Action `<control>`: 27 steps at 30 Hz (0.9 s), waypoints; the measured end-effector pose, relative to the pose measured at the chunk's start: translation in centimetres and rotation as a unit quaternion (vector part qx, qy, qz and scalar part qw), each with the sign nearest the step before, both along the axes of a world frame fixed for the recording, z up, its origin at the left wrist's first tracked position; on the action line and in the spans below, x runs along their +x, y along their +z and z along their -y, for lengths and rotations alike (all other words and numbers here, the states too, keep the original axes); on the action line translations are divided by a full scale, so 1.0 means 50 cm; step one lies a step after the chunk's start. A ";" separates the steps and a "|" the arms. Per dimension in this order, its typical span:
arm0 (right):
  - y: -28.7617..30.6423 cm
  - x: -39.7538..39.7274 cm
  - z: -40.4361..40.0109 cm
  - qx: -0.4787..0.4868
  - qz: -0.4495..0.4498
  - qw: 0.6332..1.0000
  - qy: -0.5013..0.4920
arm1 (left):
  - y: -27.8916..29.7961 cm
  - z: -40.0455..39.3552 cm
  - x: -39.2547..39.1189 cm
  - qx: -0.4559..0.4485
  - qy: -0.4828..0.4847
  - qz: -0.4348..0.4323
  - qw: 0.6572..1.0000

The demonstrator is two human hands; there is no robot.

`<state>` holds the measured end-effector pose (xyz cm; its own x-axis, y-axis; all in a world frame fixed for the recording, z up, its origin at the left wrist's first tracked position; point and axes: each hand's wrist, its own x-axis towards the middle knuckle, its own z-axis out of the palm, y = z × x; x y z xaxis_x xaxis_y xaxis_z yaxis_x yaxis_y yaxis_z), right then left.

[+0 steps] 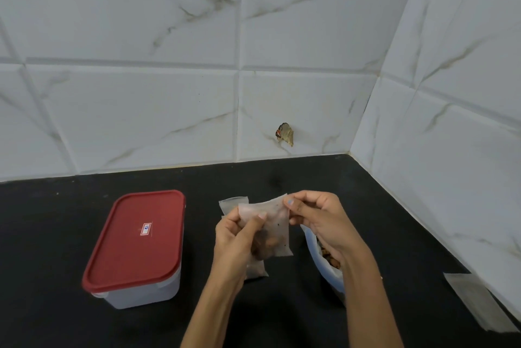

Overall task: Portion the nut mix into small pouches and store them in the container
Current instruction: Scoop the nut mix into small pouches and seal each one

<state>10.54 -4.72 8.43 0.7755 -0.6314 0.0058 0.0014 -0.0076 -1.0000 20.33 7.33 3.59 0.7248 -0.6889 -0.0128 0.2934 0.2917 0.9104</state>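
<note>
Near the bench's front edge, the left hand (239, 237) grips a part-filled pouch (270, 229) while the right hand (315, 218) pinches its top corner, apparently to seal it; the red-lidded container (135, 246) waits closed toward the left.

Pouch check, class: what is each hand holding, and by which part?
Both hold one small pouch with nuts inside. The left hand grips its left side, thumb on the front; the right hand pinches its top right corner.
</note>
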 end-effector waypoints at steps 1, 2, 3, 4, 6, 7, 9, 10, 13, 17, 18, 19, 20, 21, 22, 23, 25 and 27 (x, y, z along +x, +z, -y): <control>-0.002 0.004 -0.003 0.007 0.011 1.000 -0.007 | 0.001 0.000 0.001 0.001 0.001 -0.009 1.000; -0.006 0.006 -0.006 0.013 0.020 1.000 -0.013 | 0.003 0.000 0.001 0.004 -0.002 -0.014 1.000; -0.011 0.007 -0.009 0.017 0.027 0.999 -0.018 | 0.004 0.000 0.002 0.009 -0.005 -0.015 1.000; -0.018 0.008 -0.011 0.019 0.031 0.999 -0.023 | 0.005 -0.001 0.004 0.013 -0.009 -0.013 1.000; -0.031 0.007 -0.017 0.026 0.036 0.998 -0.032 | 0.005 0.000 0.008 0.021 -0.023 -0.011 0.999; -0.038 0.008 -0.021 0.042 0.046 0.997 -0.035 | 0.005 0.001 0.011 0.023 -0.031 -0.013 0.999; -0.046 0.010 -0.026 0.103 0.078 0.991 -0.031 | 0.005 0.005 0.015 0.028 -0.040 -0.009 0.999; -0.050 0.011 -0.028 0.124 0.086 0.988 -0.027 | 0.005 0.007 0.017 0.030 -0.043 0.000 0.999; -0.057 0.010 -0.031 0.102 0.070 0.992 -0.031 | 0.007 0.009 0.019 0.034 -0.051 0.015 0.998; -0.065 0.010 -0.030 0.065 0.067 0.994 -0.048 | 0.003 0.010 0.022 0.046 -0.052 0.014 0.998; -0.067 0.009 -0.030 0.054 0.068 0.995 -0.051 | 0.002 0.010 0.023 0.046 -0.051 0.018 0.997; -0.070 0.009 -0.031 0.039 0.066 0.996 -0.055 | 0.001 0.010 0.023 0.047 -0.049 0.023 0.997; -0.070 0.009 -0.033 0.021 0.063 0.996 -0.058 | 0.001 0.010 0.023 0.050 -0.048 0.028 0.997; -0.071 0.009 -0.033 0.003 0.061 0.996 -0.062 | 0.001 0.010 0.022 0.055 -0.045 0.031 0.997; -0.072 0.010 -0.035 -0.013 0.061 0.996 -0.063 | 0.000 0.011 0.022 0.059 -0.043 0.031 0.997; -0.072 0.011 -0.035 -0.020 0.065 0.996 -0.065 | 0.000 0.012 0.023 0.062 -0.042 0.029 0.997; -0.073 0.014 -0.034 -0.018 0.073 0.995 -0.069 | 0.001 0.015 0.024 0.059 -0.041 0.020 0.997; -0.080 0.016 -0.032 -0.004 0.076 0.995 -0.071 | 0.002 0.020 0.025 0.053 -0.037 0.015 0.998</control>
